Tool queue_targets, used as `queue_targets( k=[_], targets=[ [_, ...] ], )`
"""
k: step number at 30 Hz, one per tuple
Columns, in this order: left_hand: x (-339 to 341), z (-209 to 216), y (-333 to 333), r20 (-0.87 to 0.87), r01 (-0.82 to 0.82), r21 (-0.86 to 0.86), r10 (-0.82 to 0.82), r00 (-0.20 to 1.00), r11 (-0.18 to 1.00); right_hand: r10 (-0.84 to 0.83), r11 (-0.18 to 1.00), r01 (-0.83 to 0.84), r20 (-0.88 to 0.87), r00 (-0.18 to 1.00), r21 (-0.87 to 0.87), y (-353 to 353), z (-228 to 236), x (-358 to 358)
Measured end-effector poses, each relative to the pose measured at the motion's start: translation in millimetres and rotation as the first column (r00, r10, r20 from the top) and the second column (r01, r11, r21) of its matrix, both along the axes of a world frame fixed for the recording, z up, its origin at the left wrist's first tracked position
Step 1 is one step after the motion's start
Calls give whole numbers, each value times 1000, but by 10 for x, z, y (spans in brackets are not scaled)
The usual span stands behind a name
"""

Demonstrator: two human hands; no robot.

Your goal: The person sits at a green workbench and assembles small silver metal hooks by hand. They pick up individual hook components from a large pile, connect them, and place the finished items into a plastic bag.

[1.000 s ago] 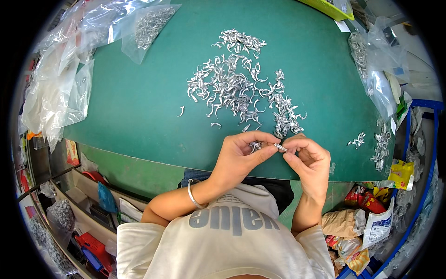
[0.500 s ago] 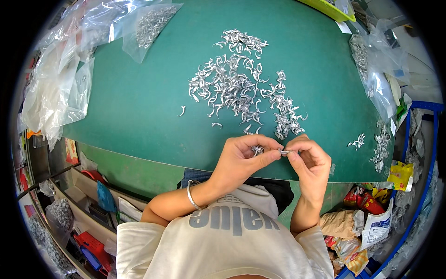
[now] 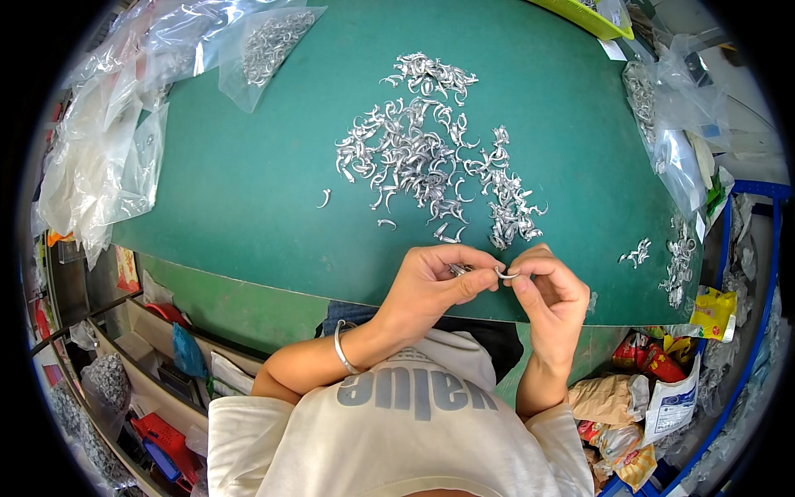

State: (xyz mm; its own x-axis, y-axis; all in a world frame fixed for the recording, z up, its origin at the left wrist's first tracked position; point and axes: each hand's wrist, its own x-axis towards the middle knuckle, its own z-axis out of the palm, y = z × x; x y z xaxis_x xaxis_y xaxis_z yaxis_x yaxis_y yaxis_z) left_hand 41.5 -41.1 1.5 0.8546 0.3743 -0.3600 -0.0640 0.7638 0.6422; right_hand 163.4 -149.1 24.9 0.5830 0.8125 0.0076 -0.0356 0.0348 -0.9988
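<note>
Between my two hands, close to the table's near edge, is a small curved silver metal piece [image 3: 505, 274]. The fingertips of my left hand [image 3: 439, 282] pinch one end of it. More silver pieces [image 3: 460, 269] are tucked in the curl of that hand, partly hidden by the fingers. My right hand [image 3: 551, 294] has its thumb and forefinger closed at the piece's other end. Beyond my hands lies a large loose heap of the same curved pieces [image 3: 414, 153], with a narrower pile [image 3: 509, 203] on its right and a smaller one [image 3: 431, 74] behind.
The green table [image 3: 248, 182] carries clear plastic bags [image 3: 108, 157] at the left and a bag of metal pieces [image 3: 273, 41] at the far left. Small piles [image 3: 679, 265] lie near the right edge. A yellow-green tray [image 3: 592, 16] stands at the far right. Snack packets [image 3: 658, 360] sit beside the table.
The curved piece between my fingertips has turned slightly and shows more of its length. My hands have barely shifted; the piles look the same.
</note>
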Motion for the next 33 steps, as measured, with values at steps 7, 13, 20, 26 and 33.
queue_targets(
  k=[7, 13, 20, 26, 33],
  targets=[
    [19, -18, 1, 100, -15, -196, 35, 994, 980, 1, 1000, -1, 157, 988, -1, 14, -60, 55],
    [36, -18, 16, 69, -119, -211, 136, 988, 970, -203, 899, 391, 606, 769, -196, 8, -258, 365],
    [19, -37, 7, 25, -18, -173, 23, 999, 985, 32, 875, 428, 908, 419, -228, 224, -421, 433],
    [13, -4, 33, -93, -23, -115, 12, 996, 993, 27, 887, 411, 914, 405, -208, 185, -440, 506],
    [31, 19, 38, -115, 36, -156, -54, 992, 987, 30, 899, 374, 885, 464, -226, 308, -441, 446]
  ],
)
